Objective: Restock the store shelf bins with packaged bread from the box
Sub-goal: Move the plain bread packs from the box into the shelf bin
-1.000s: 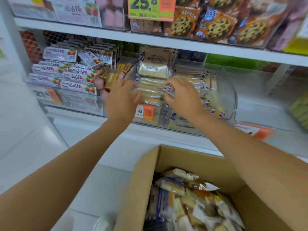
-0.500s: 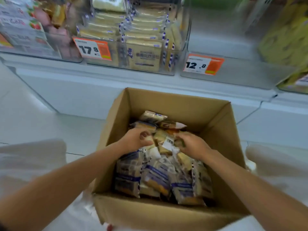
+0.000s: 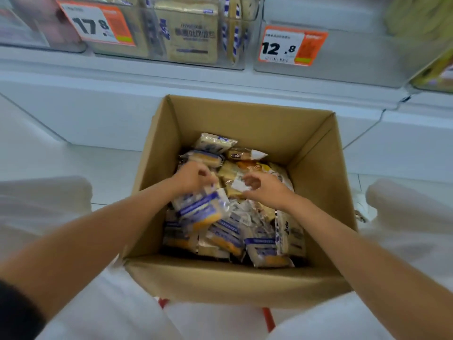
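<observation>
An open cardboard box stands on the floor before the shelf, holding several packaged breads in clear and blue wrappers. My left hand grips one blue-banded bread pack by its top edge and holds it lifted above the pile. My right hand reaches into the box beside it, fingers curled around the white corner of a wrapper. Above, a clear shelf bin holds stacked bread packs behind a 17.8 price tag.
To the right, another clear bin carries a 12.8 price tag, with yellow packs at the far right. The white shelf base runs behind the box. My knees in white trousers flank the box on both sides.
My hands left the shelf bin and dropped into the box. Since half a second ago, my left hand has raised a blue-banded pack out of the pile.
</observation>
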Demonstrator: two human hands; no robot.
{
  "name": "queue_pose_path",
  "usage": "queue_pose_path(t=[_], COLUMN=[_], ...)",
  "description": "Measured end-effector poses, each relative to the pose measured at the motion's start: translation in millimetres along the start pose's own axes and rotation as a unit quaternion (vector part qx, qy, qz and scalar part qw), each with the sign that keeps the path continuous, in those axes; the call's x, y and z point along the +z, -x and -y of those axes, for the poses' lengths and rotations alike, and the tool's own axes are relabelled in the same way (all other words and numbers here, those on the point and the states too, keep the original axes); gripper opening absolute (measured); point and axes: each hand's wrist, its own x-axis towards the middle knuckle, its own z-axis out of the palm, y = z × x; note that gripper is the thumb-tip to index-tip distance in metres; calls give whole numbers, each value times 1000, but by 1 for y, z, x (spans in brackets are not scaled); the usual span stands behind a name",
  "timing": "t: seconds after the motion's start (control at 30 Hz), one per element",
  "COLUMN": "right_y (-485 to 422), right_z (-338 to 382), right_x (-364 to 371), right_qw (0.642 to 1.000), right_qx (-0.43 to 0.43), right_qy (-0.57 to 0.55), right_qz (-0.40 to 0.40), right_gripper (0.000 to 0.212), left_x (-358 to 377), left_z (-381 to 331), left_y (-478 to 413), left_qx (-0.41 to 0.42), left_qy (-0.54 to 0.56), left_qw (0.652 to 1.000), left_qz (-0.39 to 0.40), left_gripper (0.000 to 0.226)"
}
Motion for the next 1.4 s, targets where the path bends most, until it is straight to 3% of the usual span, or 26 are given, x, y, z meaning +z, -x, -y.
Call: queue_pose_path(t=[0.1, 0.17, 0.23, 0.33, 0.43, 0.47, 0.5, 0.6, 0.67, 0.77, 0.87, 0.93, 1.0, 1.03, 1.1, 1.17, 1.23, 1.3, 1.37, 1.4], right_y=[6, 11, 16, 16, 9, 7, 7, 8, 10, 12, 11, 11, 13, 14, 16, 20, 23, 25, 27, 30], right_z=[30, 41, 45, 46, 44, 42, 40, 32, 29, 32, 31, 27, 26, 26, 27, 29, 29, 25, 17, 14], right_x=[-5, -7, -9, -4, 2, -2, -10, -38, -49, -52, -50, -47, -43, -42, -41, -41, -41, -38, -36, -36], right_qw=[992, 985, 987, 992, 991, 988, 986, 976, 967, 953, 941, 910, 892, 909, 952, 969, 978, 977, 954, 933], right_qx=[-27, -27, -45, -69, -67, -67, -59, -28, -16, -8, 5, 31, 49, 45, 15, -32, -70, -64, -8, 24], right_qy=[-120, -157, -107, 14, 3, -22, -59, -200, -250, -301, -333, -402, -437, -399, -276, -201, -164, -167, -260, -323], right_qz=[-40, -70, -107, -102, -114, -134, -144, -82, -49, -35, -65, -95, -107, -111, -135, -143, -107, -113, -151, -157], right_gripper=[73, 93, 110, 115, 86, 69, 53, 31, 31, 32, 32, 28, 30, 37, 68, 87, 58, 13, 3, 8], left_x=[-13, -17, -17, -12, -14, -17, -21, -34, -37, -35, -31, -28, -26, -25, -29, -27, -22, -13, -7, -5], left_z=[-32, -44, -56, -79, -95, -95, -94, -83, -78, -77, -73, -70, -68, -69, -72, -80, -86, -89, -87, -85], left_y=[-3, -4, -1, 7, 17, 18, 17, 11, 13, 16, 15, 13, 10, 9, 7, 8, 14, 18, 15, 14], left_qx=[-56, -113, -170, -234, -220, -213, -209, -158, -71, -41, -68, -89, -103, -93, -10, 88, 133, 136, 62, -4], left_qy=[130, 262, 367, 502, 634, 637, 607, 295, 171, 201, 230, 241, 293, 278, 56, -166, -160, -46, 56, 111], left_qw=[977, 932, 878, 800, 731, 733, 759, 932, 979, 975, 958, 950, 941, 953, 998, 982, 978, 986, 982, 980], left_qz=[-160, -224, -256, -230, -123, -103, -102, -138, -89, 90, 159, 177, 133, 76, -24, -38, -18, -80, -172, -165], left_gripper=[29, 32, 35, 26, 17, 16, 17, 41, 54, 45, 49, 52, 45, 44, 45, 46, 53, 71, 96, 107])
